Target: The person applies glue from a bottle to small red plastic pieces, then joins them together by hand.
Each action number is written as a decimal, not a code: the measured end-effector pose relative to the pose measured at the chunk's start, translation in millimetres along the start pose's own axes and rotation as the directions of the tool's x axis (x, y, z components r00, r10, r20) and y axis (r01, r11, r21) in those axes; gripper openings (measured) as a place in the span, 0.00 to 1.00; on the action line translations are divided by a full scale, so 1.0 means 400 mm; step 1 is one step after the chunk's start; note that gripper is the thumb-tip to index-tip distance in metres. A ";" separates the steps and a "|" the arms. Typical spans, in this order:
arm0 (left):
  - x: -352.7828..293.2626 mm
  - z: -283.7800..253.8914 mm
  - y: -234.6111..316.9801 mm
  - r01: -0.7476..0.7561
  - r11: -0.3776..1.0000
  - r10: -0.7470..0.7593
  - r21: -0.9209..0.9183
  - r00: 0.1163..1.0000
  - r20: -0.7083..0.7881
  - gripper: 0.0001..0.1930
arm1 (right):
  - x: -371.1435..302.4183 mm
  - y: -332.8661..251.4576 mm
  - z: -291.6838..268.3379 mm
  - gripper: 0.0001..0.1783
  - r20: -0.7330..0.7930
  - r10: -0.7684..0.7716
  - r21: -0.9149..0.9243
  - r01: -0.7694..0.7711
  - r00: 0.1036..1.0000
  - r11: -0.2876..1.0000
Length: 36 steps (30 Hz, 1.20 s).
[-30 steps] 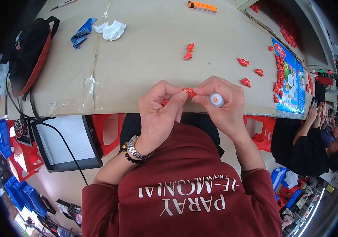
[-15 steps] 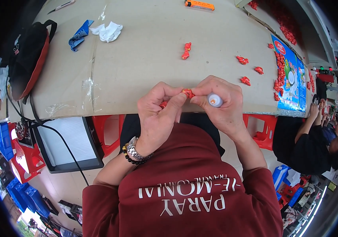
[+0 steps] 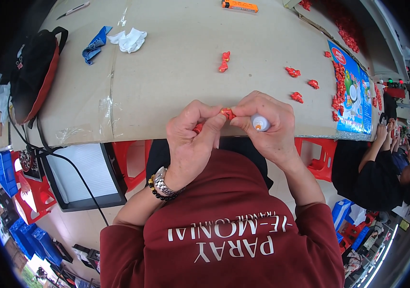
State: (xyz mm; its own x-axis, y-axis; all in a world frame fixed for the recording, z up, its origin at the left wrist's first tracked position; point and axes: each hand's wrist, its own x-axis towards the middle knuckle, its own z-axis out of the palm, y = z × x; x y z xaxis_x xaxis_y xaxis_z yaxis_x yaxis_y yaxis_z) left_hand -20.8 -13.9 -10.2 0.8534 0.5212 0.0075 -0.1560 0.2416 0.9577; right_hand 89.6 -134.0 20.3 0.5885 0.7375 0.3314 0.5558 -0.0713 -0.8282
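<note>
Between the fingertips of both hands is a small red figurine (image 3: 227, 113) with yellowish marks. My left hand (image 3: 193, 139) pinches its left side, and another red piece (image 3: 198, 128) shows in the curl of those fingers. On the other side, my right hand (image 3: 269, 125) grips the figurine with thumb and forefinger. That same hand also holds a small white bottle (image 3: 259, 123) with an orange tip, tucked in its fingers. Beyond the hands, two red figurines (image 3: 224, 62) lie close together on the cardboard-covered table (image 3: 166, 72).
Several red figurines (image 3: 297, 97) lie at the right, more on a blue printed sheet (image 3: 356, 103). An orange box-shaped item (image 3: 240, 6), a white crumpled tissue (image 3: 130, 41), a blue cloth (image 3: 94, 45) and a black bag (image 3: 35, 72) are also there. A co-worker (image 3: 373, 168) sits at right.
The white bottle has tilted slightly in my right hand, its orange tip pointing lower. Both hands keep their pinch on the red figurine in nearly the same place.
</note>
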 end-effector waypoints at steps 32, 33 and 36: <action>0.028 -0.013 0.029 -0.215 0.929 0.184 0.300 0.974 0.130 0.08 | 0.026 -0.044 -0.030 0.06 0.099 0.635 0.312 -0.630 0.766 0.711; 0.026 -0.016 0.027 -0.233 0.901 0.198 0.366 0.971 0.132 0.08 | 0.026 -0.042 -0.031 0.06 0.098 0.636 0.314 -0.630 0.765 0.710; 0.024 -0.024 0.026 -0.134 0.928 0.098 0.349 0.988 0.120 0.08 | 0.026 -0.033 -0.030 0.06 0.147 0.637 0.348 -0.642 0.757 0.683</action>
State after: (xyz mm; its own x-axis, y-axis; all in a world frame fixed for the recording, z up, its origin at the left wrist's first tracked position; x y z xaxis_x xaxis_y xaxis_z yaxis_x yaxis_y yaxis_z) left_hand -18.9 1.4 -2.7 0.8875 0.4404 0.1355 -0.0858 -0.1311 0.9877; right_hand 95.4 -133.4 40.1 0.7132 0.6112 -0.3432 -0.2026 -0.2889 -0.9357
